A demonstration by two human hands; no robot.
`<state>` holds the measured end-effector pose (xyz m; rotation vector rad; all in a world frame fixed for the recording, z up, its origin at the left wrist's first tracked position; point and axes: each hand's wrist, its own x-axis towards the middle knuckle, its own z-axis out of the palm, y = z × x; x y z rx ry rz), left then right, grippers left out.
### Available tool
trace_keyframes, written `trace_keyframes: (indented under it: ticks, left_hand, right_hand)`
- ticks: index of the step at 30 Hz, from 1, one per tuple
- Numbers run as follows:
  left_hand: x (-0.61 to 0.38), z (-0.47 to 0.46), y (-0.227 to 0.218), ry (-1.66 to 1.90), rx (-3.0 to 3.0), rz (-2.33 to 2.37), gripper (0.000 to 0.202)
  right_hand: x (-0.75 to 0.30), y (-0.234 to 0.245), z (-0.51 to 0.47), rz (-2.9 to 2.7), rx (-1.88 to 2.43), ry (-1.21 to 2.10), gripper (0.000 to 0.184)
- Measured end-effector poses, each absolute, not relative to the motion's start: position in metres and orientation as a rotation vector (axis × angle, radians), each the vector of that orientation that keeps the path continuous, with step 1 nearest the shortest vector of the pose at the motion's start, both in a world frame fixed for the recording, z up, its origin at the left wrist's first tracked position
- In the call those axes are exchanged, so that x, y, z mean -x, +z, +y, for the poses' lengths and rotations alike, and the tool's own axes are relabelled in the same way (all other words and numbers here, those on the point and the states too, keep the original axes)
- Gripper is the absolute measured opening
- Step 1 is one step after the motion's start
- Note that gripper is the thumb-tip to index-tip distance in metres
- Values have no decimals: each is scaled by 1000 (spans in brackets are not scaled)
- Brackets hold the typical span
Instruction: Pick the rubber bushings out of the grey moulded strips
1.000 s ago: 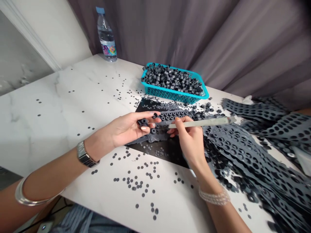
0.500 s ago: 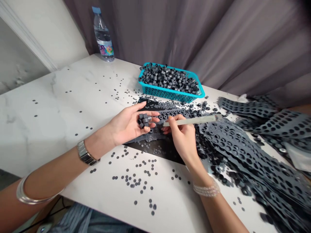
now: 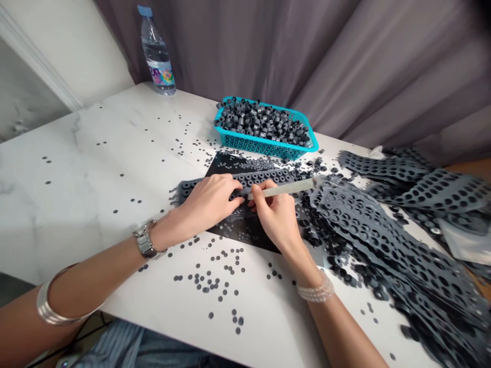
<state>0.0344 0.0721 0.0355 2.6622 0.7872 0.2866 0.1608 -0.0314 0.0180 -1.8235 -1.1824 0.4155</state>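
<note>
across the middle of the white marble surface (image 3: pixel 80 153), a grey perforated strip (image 3: pixel 245 177) lies over a black mat (image 3: pixel 259 239). the left hand (image 3: pixel 207 199) rests on the strip, its fingers (image 3: pixel 230 197) curled down and pressing, not grasping anything. just beside it, the right hand (image 3: pixel 275 217) pinches a pale stick (image 3: pixel 284 189), with the tip close to the left fingertips. that closeness looks like the main risk: a slip of the tip could jab the left hand, and uneven pressure could make the strip skid on the mat. the pearl bracelet (image 3: pixel 315 289) could also catch the heap of perforated sheets (image 3: pixel 383 240) at the right wrist. farther back, a teal plastic basket (image 3: pixel 264 147) holds grey rings (image 3: pixel 261 120) heaped to its rim, so a careless knock could spill them among the small dark discs (image 3: pixel 209 281) scattered on the surface.
</note>
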Motion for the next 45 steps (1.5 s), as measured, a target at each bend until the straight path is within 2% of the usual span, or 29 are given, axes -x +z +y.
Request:
trace_keyframes:
  ticks: [6,10,13,15,18,21,28,31,36,39,43,45]
  left_hand:
    - [-38,69,30,229,-2768,818,26]
    - [-35,61,35,395,-2734,806,25]
    - [-29,61,50,776,-2333,831,14]
    - [-23,67,61,892,-1860,854,11]
    - [-18,79,65,700,-1195,751,8]
    - [-15,85,60,461,-790,673,7]
    - [-15,76,64,323,-550,607,5]
    - [-14,75,65,306,-617,620,1]
    - [-13,76,57,366,-1116,754,16]
    - [-26,93,61,576,-1453,792,27]
    - [-77,138,93,1027,-2129,747,22]
    - [-111,160,110,1096,-2377,655,27]
  right_hand:
    - [-158,19,-29,-1280,1844,344,27]
    - [-156,20,-27,-1403,1859,228,22]
    - [-156,19,-27,-1395,1860,218,21]
    - [-158,17,-27,-1331,1827,302,24]
    - [-162,15,-29,-1134,1726,423,29]
    - [-168,16,-32,-922,1620,462,30]
    - [-179,19,-37,-791,1576,482,30]
    - [-180,18,-38,-775,1567,494,30]
    - [-180,18,-38,-779,1585,479,32]
    - [-182,18,-38,-770,1593,476,34]
    - [-182,13,-38,-793,1601,459,36]
    - [-182,10,-38,-835,1630,441,36]
